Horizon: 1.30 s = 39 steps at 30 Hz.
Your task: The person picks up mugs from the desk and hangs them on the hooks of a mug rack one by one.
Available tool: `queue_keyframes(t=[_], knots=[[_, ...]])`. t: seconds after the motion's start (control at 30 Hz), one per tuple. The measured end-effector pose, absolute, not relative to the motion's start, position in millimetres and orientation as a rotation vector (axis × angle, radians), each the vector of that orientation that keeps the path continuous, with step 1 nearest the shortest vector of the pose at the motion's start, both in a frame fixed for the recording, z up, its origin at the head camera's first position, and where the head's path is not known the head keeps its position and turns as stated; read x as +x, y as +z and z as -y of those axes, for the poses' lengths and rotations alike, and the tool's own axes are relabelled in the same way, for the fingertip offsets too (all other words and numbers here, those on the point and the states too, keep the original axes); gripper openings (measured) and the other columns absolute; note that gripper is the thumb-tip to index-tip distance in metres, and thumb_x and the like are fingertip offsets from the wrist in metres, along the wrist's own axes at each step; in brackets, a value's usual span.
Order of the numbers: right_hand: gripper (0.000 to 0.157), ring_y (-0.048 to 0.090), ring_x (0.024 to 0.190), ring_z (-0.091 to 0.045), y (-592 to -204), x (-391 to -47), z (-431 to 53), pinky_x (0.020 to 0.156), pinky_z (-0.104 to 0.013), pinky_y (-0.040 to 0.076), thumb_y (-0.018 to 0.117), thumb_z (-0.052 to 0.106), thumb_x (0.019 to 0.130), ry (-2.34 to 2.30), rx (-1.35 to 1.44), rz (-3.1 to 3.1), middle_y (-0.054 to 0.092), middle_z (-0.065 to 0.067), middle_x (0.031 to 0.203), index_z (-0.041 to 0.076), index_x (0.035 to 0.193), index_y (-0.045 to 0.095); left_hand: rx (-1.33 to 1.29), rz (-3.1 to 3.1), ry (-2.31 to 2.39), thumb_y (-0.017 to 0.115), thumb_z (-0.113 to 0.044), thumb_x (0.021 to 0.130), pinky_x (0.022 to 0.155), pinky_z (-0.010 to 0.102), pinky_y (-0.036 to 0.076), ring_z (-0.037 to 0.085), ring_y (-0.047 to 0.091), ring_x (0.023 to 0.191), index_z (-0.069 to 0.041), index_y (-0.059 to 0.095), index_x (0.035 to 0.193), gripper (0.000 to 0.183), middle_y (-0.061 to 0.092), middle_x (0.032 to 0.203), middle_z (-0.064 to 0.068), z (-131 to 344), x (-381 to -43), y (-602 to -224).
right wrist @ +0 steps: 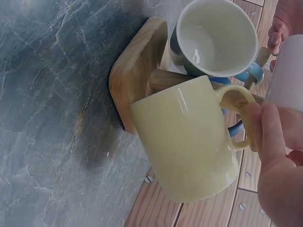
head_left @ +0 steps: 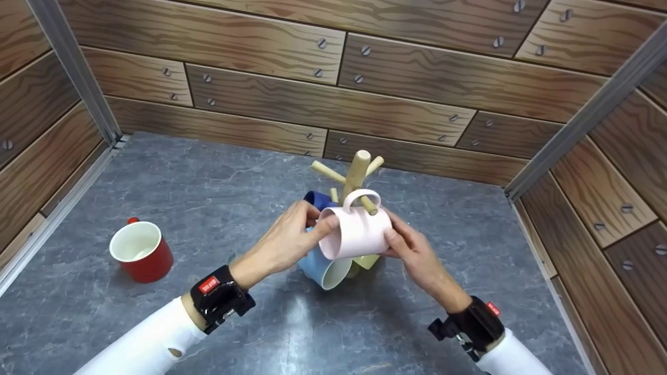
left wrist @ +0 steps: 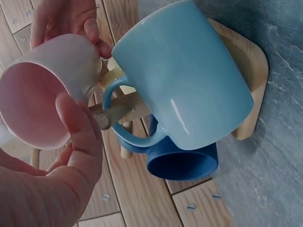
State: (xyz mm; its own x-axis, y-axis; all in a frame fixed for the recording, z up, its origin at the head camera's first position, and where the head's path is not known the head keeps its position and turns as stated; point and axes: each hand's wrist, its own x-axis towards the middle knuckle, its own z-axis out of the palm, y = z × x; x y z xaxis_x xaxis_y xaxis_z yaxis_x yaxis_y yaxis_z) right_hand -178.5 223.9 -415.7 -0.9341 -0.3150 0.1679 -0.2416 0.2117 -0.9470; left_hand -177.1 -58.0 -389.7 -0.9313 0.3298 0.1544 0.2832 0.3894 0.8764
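Pink mug: on its side, handle looped around a peg of our wooden rack.
Left hand: we pinch the mug's rim, thumb and fingers nearly closed.
Right hand: we grip its base end, partly closed round it.
Red mug: we see it upright, well apart.

We could read no word for certain: the red label on the black left-wrist device carried blurred white characters, as did the red tag on the black right-wrist device.
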Motion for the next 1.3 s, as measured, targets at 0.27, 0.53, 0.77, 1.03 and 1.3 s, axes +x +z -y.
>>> queue_keyframes(t=[0.27,0.53,0.77,1.03,1.3], knots=[[0.05,0.06,0.127,-0.03,-420.6,-176.9,-228.4,0.097,-0.036,0.058,0.048,0.013,0.109,-1.841,-0.553,-2.48,0.044,-0.016,0.159,0.008,0.159,0.041,0.476,-2.589,1.705,0.051,-0.054,0.104,0.07,0.035,0.058,0.018,0.066,0.081,-0.009,0.061,0.12,0.05,0.064,0.106,0.006,66.9,-180.8,-395.6],[0.049,0.065,0.102,-0.02,-422.7,-171.9,-236.0,0.077,-0.029,0.056,0.048,0.012,0.107,-1.809,-0.584,-2.631,0.053,-0.015,0.152,0.009,0.156,0.045,0.416,-2.687,1.72,0.053,-0.047,0.105,0.082,0.04,0.056,0.022,0.065,0.096,-0.009,0.063,0.121,0.043,0.064,0.114,0.008,80.9,-186.9,-402.8],[0.048,0.057,0.11,-0.02,-411.7,-175.5,-235.1,0.089,-0.028,0.05,0.051,0.013,0.104,-1.727,-0.646,-2.857,0.058,-0.012,0.146,0.008,0.152,0.051,0.341,-2.731,1.651,0.06,-0.041,0.102,0.094,0.046,0.054,0.03,0.063,0.11,-0.006,0.062,0.123,0.042,0.062,0.12,0.012,84.9,-192.9,-405.5],[0.05,0.053,0.127,-0.024,-375.2,-201.0,-225.4,0.101,-0.032,0.046,0.06,0.013,0.095,-1.577,-1.145,-3.14,0.057,-0.013,0.148,0.003,0.144,0.057,0.362,-2.732,1.717,0.065,-0.041,0.098,0.098,0.041,0.054,0.028,0.061,0.117,-0.006,0.06,0.126,0.045,0.057,0.128,0.011,76.6,-208.5,-394.6],[0.045,0.055,0.133,-0.028,-329.2,-229.4,-205.1,0.113,-0.042,0.044,0.065,0.011,0.096,-1.384,-1.596,-3.121,0.061,-0.009,0.145,0.004,0.139,0.062,0.486,-2.608,2.106,0.077,-0.025,0.092,0.096,0.034,0.058,0.027,0.065,0.117,-0.006,0.06,0.134,0.049,0.054,0.133,0.013,62.1,-224.9,-376.2]])
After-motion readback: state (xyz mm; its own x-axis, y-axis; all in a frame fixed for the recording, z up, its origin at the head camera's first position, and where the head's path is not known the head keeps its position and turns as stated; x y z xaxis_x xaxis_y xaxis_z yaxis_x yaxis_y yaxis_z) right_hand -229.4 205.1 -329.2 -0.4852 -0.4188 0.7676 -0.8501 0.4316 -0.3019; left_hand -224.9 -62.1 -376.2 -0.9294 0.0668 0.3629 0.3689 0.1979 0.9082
